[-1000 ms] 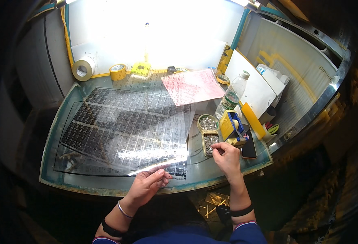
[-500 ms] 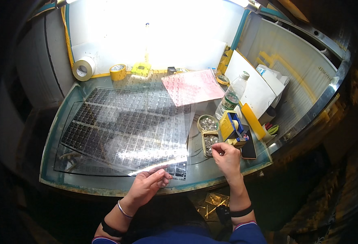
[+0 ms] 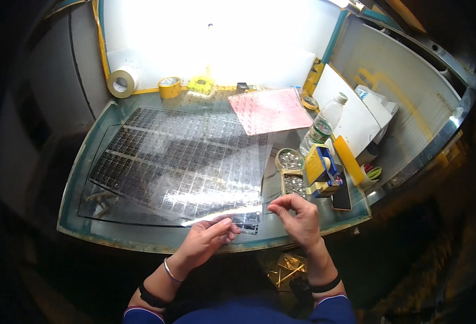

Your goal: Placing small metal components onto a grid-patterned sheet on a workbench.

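Observation:
My left hand (image 3: 206, 241) pinches the near edge of a clear film sheet (image 3: 211, 215) between thumb and fingers. That film lies over a dark sheet printed with a grid of small squares (image 3: 140, 156), and light glares along its near edge. To the right, my right hand (image 3: 299, 222) is raised above the table's front part, thumb and forefinger pressed together. Whatever they hold, if anything, is too small to make out. Just beyond it stand a rectangular dish (image 3: 293, 183) and a round dish (image 3: 291, 160), both with small shiny bits inside.
A blue-and-yellow tape dispenser (image 3: 319, 164), a dark phone-like slab (image 3: 342, 195) and a plastic bottle (image 3: 322, 125) stand right of the dishes. Pink paper (image 3: 270, 110) lies farther back. Tape rolls (image 3: 170, 87) line the back edge of the glass-topped table (image 3: 135, 237).
My right hand has moved left from over the rectangular dish towards the film's near right corner, fingers still pinched. My left hand stays at the film's edge. The whole view has shifted slightly.

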Available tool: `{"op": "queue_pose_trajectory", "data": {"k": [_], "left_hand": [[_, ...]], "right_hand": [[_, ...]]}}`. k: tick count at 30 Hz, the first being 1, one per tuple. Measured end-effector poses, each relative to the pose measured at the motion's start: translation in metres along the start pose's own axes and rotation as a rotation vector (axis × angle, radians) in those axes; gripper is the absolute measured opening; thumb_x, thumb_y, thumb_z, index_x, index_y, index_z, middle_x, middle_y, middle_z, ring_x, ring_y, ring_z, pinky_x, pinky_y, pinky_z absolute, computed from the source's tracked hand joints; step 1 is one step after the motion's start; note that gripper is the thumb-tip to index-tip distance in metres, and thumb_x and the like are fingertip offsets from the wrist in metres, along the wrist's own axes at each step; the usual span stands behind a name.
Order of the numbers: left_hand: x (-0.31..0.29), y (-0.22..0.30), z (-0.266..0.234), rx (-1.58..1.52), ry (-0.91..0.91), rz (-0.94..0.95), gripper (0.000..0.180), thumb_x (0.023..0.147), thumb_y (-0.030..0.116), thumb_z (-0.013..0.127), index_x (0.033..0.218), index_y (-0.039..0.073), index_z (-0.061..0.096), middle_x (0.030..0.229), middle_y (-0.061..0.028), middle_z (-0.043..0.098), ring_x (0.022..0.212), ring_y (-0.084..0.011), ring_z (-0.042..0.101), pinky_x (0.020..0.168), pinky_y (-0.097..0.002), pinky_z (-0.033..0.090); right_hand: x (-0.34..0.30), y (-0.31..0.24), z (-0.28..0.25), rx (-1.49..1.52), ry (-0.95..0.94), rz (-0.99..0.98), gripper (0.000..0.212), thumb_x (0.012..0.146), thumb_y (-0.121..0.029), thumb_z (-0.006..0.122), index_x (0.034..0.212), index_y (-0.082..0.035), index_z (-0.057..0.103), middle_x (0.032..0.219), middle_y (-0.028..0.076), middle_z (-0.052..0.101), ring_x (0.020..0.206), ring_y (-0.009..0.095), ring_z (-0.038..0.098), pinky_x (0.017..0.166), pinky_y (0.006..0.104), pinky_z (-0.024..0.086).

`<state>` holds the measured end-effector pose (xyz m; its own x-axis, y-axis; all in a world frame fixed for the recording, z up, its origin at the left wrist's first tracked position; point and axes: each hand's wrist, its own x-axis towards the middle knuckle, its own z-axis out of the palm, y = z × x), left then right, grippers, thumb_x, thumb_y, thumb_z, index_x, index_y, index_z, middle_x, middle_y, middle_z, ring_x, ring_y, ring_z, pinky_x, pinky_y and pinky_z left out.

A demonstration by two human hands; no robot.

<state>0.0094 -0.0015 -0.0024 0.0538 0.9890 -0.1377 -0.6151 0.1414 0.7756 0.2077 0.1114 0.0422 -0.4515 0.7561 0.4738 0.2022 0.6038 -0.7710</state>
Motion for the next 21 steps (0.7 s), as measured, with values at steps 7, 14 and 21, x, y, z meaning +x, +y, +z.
{"op": "queue_pose_trajectory", "data": {"k": [7,14,21], "left_hand": [[-0.002,0.0,-0.001,-0.005,-0.014,-0.007,0.023,0.095,0.017,0.051,0.102,-0.002,0.06,0.093,-0.0078,0.063,0.08,-0.0099,0.055,0.074,-0.0224,0.045],[-0.001,-0.001,-0.001,-0.027,-0.013,-0.007,0.023,0.095,0.016,0.05,0.103,-0.002,0.06,0.093,-0.0058,0.062,0.083,-0.01,0.056,0.074,-0.0226,0.045],[-0.001,-0.002,0.0,-0.056,-0.018,0.006,0.022,0.095,0.016,0.049,0.104,-0.001,0.06,0.093,-0.0049,0.062,0.084,-0.0101,0.056,0.074,-0.0227,0.045]], "right_hand": [[-0.007,-0.015,0.029,0.02,-0.144,-0.32,0.019,0.069,0.008,0.07,0.084,-0.003,0.068,0.075,0.006,0.065,0.066,0.016,0.06,0.06,0.0268,0.048],[-0.007,-0.024,0.033,-0.013,-0.176,-0.334,0.026,0.065,0.009,0.069,0.087,-0.006,0.07,0.076,0.004,0.065,0.074,0.018,0.059,0.064,0.0291,0.047],[-0.013,-0.02,0.032,-0.075,-0.154,-0.335,0.023,0.067,0.0,0.072,0.087,-0.01,0.07,0.086,0.009,0.065,0.082,0.022,0.06,0.072,0.0318,0.045]]}}
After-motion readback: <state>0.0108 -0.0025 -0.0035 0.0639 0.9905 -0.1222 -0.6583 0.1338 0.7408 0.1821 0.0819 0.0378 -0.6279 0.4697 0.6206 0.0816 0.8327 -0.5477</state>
